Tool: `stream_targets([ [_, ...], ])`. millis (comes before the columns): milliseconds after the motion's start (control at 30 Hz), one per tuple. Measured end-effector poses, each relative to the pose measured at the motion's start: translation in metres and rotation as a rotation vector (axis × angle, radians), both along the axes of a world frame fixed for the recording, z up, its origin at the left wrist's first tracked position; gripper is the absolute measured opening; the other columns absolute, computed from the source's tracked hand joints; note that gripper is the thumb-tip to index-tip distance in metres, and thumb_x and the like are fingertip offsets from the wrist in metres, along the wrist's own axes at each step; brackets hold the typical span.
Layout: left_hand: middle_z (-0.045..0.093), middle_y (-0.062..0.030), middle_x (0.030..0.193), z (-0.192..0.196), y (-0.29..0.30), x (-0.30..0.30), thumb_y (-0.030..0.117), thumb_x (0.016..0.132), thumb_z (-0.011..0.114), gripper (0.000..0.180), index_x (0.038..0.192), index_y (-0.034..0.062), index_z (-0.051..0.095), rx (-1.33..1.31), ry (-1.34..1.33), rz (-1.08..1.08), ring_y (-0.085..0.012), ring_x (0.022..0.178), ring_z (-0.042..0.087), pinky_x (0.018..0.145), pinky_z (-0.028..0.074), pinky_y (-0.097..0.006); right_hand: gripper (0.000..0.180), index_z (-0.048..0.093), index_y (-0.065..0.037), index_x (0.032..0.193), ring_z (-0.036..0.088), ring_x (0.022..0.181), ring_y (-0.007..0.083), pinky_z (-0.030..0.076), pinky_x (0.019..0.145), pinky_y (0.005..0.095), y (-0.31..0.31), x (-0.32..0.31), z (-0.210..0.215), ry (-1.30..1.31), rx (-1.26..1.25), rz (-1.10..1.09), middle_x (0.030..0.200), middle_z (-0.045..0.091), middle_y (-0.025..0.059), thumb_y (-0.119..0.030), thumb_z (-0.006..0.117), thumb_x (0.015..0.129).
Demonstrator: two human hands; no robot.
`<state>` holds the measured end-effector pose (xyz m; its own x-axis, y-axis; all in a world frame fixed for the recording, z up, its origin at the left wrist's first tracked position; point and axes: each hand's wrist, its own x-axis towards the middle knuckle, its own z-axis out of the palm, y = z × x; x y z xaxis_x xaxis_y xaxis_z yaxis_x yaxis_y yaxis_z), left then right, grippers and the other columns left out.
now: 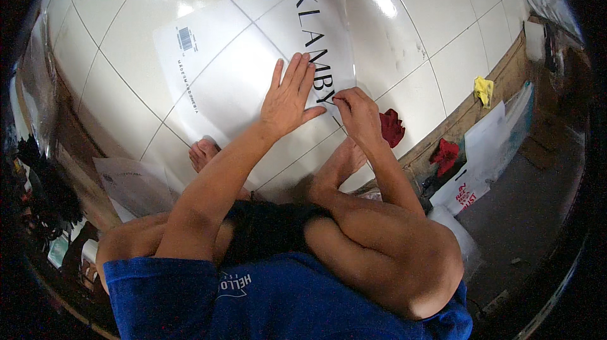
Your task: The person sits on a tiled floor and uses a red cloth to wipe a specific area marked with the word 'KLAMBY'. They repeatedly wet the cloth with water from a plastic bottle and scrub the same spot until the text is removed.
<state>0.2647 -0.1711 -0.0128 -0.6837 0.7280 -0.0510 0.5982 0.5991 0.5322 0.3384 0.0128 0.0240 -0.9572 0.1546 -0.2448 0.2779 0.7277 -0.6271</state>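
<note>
A clear plastic bag [221, 74] with large black lettering and a small barcode label lies flat on the white tiled floor. My left hand [284, 100] rests palm down on it, fingers stretched out, beside the lettering. At the bag's right edge my right hand [359, 112] is closed in a pinch, its fingertips by the end of the lettering. Whatever is between those fingertips is too small to make out. Just right of that wrist, a dark red cloth [392, 128] lies crumpled on the floor.
A wooden ledge [468, 97] borders the tiles on the right, with a yellow scrap [484, 90] and a red cloth [445, 155] on it. White printed plastic bags [471, 179] lie beyond. Another clear bag [136, 182] is by my left knee. My bare feet [203, 153] stand close to the bag.
</note>
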Motion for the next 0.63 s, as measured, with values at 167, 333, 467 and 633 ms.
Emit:
stream_targets([
  [167, 0.03, -0.0206, 0.15, 0.001, -0.001, 0.001, 0.055, 0.074, 0.068, 0.094, 0.139, -0.0049, 0.038, 0.024, 0.013, 0.031, -0.0328, 0.143, 0.023, 0.116, 0.015, -0.052, 0.011, 0.067, -0.001, 0.091, 0.065, 0.08, 0.0333, 0.051, 0.071, 0.0398, -0.005, -0.005, 0.004, -0.067, 0.079, 0.013, 0.089, 0.066, 0.0157, -0.01, 0.064, 0.085],
  [333, 0.024, -0.0217, 0.152, 0.0, -0.001, 0.0, 0.056, 0.074, 0.069, 0.098, 0.142, -0.0042, 0.031, 0.016, -0.035, 0.011, -0.0346, 0.144, 0.018, 0.116, 0.012, -0.055, 0.011, 0.067, -0.002, 0.089, 0.065, 0.077, 0.034, 0.051, 0.069, 0.041, -0.007, -0.004, 0.002, -0.02, 0.09, 0.016, 0.087, 0.066, 0.0151, -0.011, 0.064, 0.085],
  [467, 0.024, -0.0216, 0.153, -0.001, -0.001, 0.0, 0.056, 0.075, 0.068, 0.098, 0.142, -0.0053, 0.031, 0.025, -0.025, 0.01, -0.0344, 0.144, 0.019, 0.116, 0.012, -0.055, 0.009, 0.066, -0.003, 0.088, 0.065, 0.076, 0.0337, 0.051, 0.068, 0.0416, -0.008, -0.001, -0.007, -0.025, 0.187, 0.025, 0.085, 0.066, 0.0145, -0.012, 0.065, 0.084],
  [633, 0.023, -0.0213, 0.154, -0.001, 0.0, 0.0, 0.058, 0.076, 0.067, 0.099, 0.143, -0.0056, 0.03, 0.0, -0.041, 0.008, -0.0343, 0.145, 0.018, 0.116, 0.012, -0.056, 0.01, 0.065, -0.004, 0.091, 0.065, 0.077, 0.0333, 0.051, 0.068, 0.0425, -0.009, 0.0, -0.01, -0.014, 0.215, 0.03, 0.087, 0.066, 0.0147, -0.011, 0.066, 0.084],
])
